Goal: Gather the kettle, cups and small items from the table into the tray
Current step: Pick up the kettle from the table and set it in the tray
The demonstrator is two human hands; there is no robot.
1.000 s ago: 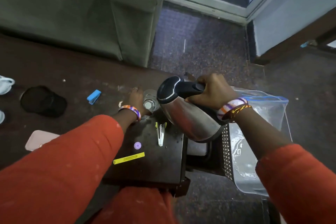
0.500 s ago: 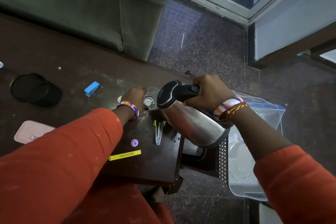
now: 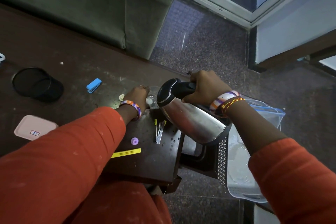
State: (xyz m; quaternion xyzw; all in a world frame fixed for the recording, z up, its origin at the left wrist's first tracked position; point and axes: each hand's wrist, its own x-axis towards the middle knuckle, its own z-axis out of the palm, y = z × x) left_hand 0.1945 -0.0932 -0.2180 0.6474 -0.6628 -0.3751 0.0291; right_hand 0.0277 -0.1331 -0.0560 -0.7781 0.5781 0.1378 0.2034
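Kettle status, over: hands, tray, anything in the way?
Right hand gripping kettle handle, kettle tilted above table edge. Left hand on glass cup. Tray lower right, path looks open.

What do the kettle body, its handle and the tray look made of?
Kettle body: polished metal, likely stainless steel, showing mirror-like reflections. Handle: black plastic, smooth and slightly glossy. Tray: pale plastic, seemingly translucent, with perforated walls.
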